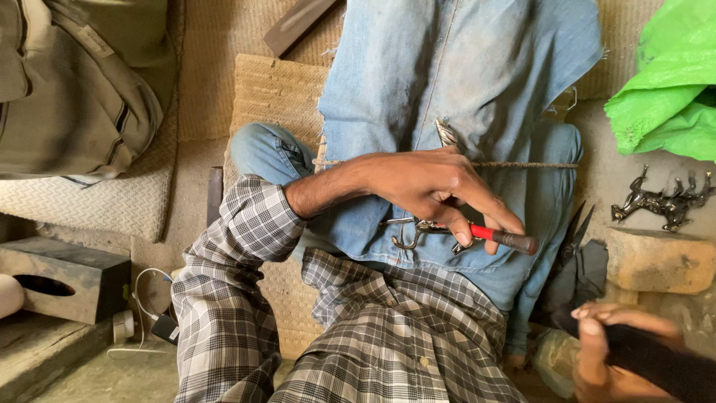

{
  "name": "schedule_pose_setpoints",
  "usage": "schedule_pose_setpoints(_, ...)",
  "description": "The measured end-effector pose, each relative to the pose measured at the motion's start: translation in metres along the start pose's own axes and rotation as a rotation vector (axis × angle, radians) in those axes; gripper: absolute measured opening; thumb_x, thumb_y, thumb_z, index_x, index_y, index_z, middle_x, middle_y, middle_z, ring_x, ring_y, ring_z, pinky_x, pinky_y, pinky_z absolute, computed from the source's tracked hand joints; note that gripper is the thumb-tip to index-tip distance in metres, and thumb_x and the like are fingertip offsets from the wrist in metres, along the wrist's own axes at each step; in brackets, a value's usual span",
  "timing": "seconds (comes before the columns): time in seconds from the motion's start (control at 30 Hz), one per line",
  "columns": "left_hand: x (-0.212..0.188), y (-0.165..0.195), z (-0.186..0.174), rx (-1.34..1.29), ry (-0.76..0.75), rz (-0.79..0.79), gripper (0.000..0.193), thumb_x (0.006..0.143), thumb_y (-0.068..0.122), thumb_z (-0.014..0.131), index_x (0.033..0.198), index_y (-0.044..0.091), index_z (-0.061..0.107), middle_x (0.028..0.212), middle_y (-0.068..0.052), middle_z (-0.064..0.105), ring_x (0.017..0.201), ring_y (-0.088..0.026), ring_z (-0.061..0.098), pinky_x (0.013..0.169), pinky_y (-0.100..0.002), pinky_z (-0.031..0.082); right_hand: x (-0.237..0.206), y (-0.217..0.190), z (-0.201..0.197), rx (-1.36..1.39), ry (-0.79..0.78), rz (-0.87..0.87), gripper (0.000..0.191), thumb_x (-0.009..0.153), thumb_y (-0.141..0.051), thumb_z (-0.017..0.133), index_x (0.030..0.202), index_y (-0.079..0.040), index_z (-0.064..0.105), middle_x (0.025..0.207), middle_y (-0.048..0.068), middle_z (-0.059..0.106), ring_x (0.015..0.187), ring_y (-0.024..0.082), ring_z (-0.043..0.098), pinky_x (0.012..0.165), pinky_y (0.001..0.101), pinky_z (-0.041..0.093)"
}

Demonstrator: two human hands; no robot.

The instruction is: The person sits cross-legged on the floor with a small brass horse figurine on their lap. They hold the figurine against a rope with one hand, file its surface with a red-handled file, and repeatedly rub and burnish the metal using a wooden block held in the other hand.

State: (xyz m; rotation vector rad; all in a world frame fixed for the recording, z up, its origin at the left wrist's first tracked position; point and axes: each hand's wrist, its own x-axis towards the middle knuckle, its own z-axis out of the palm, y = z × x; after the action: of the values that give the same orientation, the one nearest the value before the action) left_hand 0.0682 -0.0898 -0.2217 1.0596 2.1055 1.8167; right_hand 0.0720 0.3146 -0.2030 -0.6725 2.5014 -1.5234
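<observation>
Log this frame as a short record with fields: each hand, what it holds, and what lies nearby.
left hand: grips a red-handled metal tool over the blue denim cloth on the lap
right hand: low at the frame's edge, wrapped around a dark object; kind unclear
cord: thin twine stretched across the denim
nearby: dark metal animal figures, black scissors, green plastic sheet

The denim cloth (462,82) spreads across the person's lap, and everything else is placed from it. On it lies a taut cord (522,165), running crosswise. Over its near part the left hand (432,190) holds a tool (477,233). Right of the cloth sit scissors (576,233), a stone block (660,260), metal figures (664,200) and a plastic sheet (667,89). Left of it lie a bag (74,89) and a box (63,280). The right hand (604,351) is at its near right corner.
</observation>
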Motion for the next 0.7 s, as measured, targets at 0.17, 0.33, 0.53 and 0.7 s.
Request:
schedule_pose_setpoints(0.17, 0.000, 0.001, -0.001, -0.037, 0.023, 0.115, 0.056, 0.100, 0.033, 0.075, 0.151, 0.021, 0.055, 0.126, -0.001, 0.077, 0.101, -0.013, 0.079, 0.074, -0.033, 0.057, 0.015, 0.005, 0.020, -0.137, 0.125, -0.118, 0.038, 0.094, 0.015, 0.077, 0.114, 0.002, 0.046, 0.092, 0.017, 0.062, 0.083, 0.025, 0.063, 0.086, 0.0356, 0.055)
schedule_pose_setpoints(0.33, -0.002, 0.006, -0.004, -0.014, -0.008, 0.026, 0.056, 0.097, 0.032, 0.075, 0.149, 0.020, 0.058, 0.120, -0.002, 0.080, 0.090, -0.014, 0.078, 0.070, -0.035, 0.052, 0.014, 0.016, 0.021, 0.055, 0.146, -0.139, 0.050, 0.102, 0.013, 0.076, 0.135, -0.004, 0.043, 0.105, 0.007, 0.062, 0.088, 0.019, 0.063, 0.092, 0.0312, 0.058)
schedule_pose_setpoints(0.53, 0.000, 0.006, -0.005, -0.030, 0.001, 0.090, 0.055, 0.099, 0.032, 0.075, 0.150, 0.018, 0.056, 0.123, -0.003, 0.079, 0.100, -0.014, 0.079, 0.077, -0.034, 0.057, 0.021, 0.037, 0.015, -0.204, -0.026, -0.268, 0.074, 0.092, 0.010, 0.080, 0.149, -0.006, 0.035, 0.108, 0.014, 0.056, 0.082, 0.028, 0.061, 0.074, 0.0389, 0.052)
schedule_pose_setpoints(0.7, -0.001, 0.009, -0.005, -0.018, 0.015, 0.087, 0.055, 0.100, 0.032, 0.075, 0.150, 0.018, 0.056, 0.125, -0.003, 0.078, 0.101, -0.015, 0.078, 0.078, -0.035, 0.056, 0.027, 0.046, -0.001, -0.464, -0.082, -0.403, 0.074, 0.089, 0.001, 0.080, 0.149, -0.012, 0.038, 0.106, 0.015, 0.060, 0.082, 0.032, 0.062, 0.075, 0.0399, 0.053)
